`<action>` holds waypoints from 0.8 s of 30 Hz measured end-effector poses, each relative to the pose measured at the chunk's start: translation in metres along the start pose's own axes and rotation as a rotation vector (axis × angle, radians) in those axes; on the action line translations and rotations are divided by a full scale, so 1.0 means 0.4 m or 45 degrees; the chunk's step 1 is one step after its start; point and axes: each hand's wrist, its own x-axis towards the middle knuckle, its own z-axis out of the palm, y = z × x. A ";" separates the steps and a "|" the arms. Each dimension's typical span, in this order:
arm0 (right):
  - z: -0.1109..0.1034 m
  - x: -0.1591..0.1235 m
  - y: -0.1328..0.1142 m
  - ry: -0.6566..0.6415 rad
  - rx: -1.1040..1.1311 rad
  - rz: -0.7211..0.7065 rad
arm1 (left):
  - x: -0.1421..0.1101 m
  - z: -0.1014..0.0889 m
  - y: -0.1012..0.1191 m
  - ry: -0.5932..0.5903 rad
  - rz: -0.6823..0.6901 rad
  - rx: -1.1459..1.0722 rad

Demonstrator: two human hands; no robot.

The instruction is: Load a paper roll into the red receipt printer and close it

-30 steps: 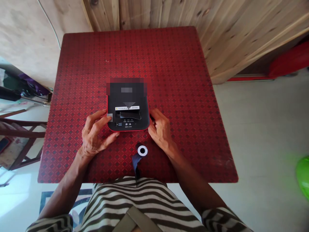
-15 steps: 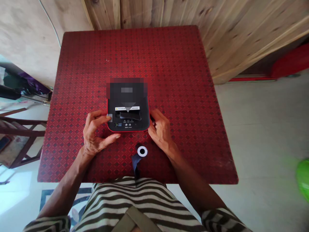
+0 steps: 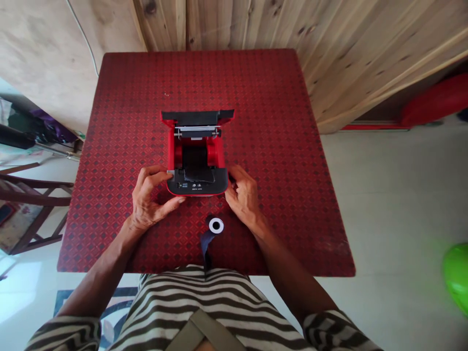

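Observation:
A small black and red printer [image 3: 197, 165] sits in the middle of the red patterned table [image 3: 278, 146]. Its lid [image 3: 197, 117] stands flipped up at the back, showing a red inner bay with a dark roll inside. My left hand [image 3: 149, 197] grips the printer's front left corner, fingertips on a grey side latch. My right hand [image 3: 243, 195] is curled against the front right corner. A small roll with a white core [image 3: 215, 225] and a dark loose strip lies on the table between my wrists.
A wooden plank wall [image 3: 256, 24] stands behind the table. A wooden chair frame [image 3: 32, 204] is at the left. Pale floor lies to the right, with a green object [image 3: 457, 278] at the right edge and a red thing [image 3: 435, 105] by the wall.
The printer's lid has swung up and back, exposing the red inner bay. Both hands stay at the front corners.

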 end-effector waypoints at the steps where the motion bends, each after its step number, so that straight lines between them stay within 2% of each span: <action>1: -0.009 0.001 -0.008 0.036 0.006 0.009 | -0.001 0.001 0.000 0.007 0.013 0.026; 4: -0.050 0.022 -0.055 0.216 -0.041 -0.086 | -0.007 0.003 0.003 0.030 0.038 0.063; 6: -0.077 0.058 -0.101 0.205 -0.127 -0.234 | -0.009 0.004 0.006 0.035 0.052 0.060; 8: -0.089 0.110 -0.149 0.011 -0.244 -0.370 | -0.011 0.006 0.009 0.036 0.063 0.056; 10: -0.079 0.171 -0.190 -0.276 -0.422 -0.446 | -0.014 0.009 0.009 0.021 0.062 0.060; 13: -0.034 0.250 -0.236 -0.654 -0.740 -0.420 | -0.019 0.014 0.006 -0.038 0.047 0.061; 15: -0.002 0.284 -0.255 -0.804 -0.905 -0.356 | -0.021 0.017 0.003 -0.067 0.042 0.049; 17: 0.017 0.303 -0.268 -0.873 -1.015 -0.314 | -0.023 0.019 0.002 -0.072 0.040 0.039; 20: 0.019 0.312 -0.276 -0.929 -1.075 -0.308 | -0.023 0.021 0.003 -0.064 0.037 0.038; 24: 0.002 0.304 -0.282 -0.876 -1.036 -0.295 | -0.022 0.022 0.007 -0.051 0.019 0.045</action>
